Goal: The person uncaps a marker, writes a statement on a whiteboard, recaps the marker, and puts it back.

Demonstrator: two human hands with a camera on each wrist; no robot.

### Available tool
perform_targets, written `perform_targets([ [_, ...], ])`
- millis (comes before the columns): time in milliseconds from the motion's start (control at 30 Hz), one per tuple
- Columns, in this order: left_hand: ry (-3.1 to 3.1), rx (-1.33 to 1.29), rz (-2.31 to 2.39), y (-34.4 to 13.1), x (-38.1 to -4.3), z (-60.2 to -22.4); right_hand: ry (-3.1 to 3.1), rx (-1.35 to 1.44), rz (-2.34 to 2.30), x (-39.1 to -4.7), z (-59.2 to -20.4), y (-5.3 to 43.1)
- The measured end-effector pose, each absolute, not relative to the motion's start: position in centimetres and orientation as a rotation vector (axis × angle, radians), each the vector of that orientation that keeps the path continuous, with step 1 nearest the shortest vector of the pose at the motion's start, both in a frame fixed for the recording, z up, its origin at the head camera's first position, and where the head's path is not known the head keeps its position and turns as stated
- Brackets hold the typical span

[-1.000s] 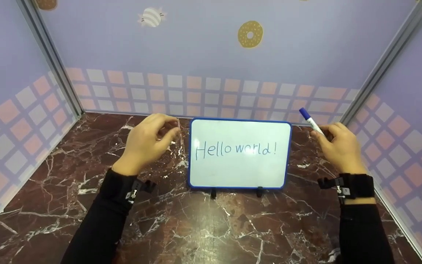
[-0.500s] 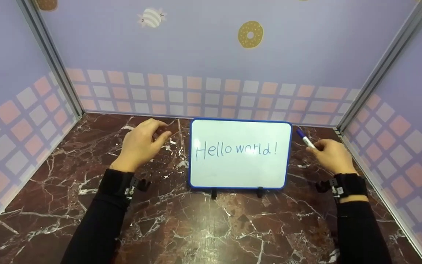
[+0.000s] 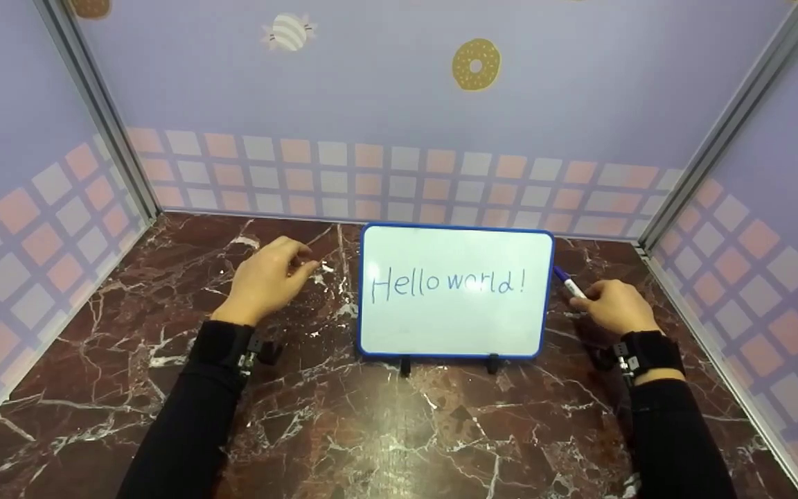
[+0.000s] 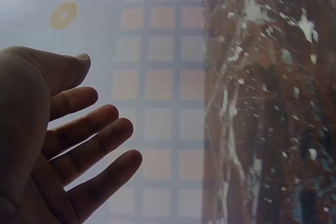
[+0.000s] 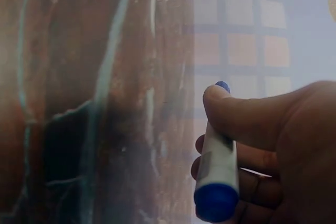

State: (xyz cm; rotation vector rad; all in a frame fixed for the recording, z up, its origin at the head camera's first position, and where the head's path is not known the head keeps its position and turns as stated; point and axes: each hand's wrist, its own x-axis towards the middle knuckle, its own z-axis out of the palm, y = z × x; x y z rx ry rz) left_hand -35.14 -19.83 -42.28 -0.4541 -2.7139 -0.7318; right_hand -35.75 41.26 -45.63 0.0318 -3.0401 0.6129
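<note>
A small whiteboard [image 3: 451, 319] with a blue frame stands upright on black feet and bears the handwritten words "Hello world!". To its right, my right hand [image 3: 617, 306] pinches a white marker [image 3: 573, 287] whose blue cap points toward the board's right edge. The right wrist view shows the marker [image 5: 218, 163] between thumb and fingers, one blue end facing the camera. Left of the board my left hand [image 3: 264, 281] hangs over the table with relaxed, bent fingers and nothing in it. Those fingers [image 4: 100, 140] appear spread apart in the left wrist view.
The dark red marbled table [image 3: 385, 436] reflects light at the front. Behind it rises a lilac wall [image 3: 371, 83] with printed checks and sweets. Side panels [image 3: 773, 277] close in both sides, joined by grey corner posts [image 3: 717, 132].
My right hand has come down and a little to the left with the marker, closer to the board's right edge. My left hand has sunk slightly and shifted left. The whiteboard has stayed put.
</note>
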Motion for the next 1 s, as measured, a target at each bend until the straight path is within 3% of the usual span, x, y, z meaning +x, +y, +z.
perform_targets([
  [1000, -2.807, -0.411, -0.632, -21.1, -36.4, -45.6, -3.104, 0.017, 0.688, -36.5, -47.2, 41.9],
])
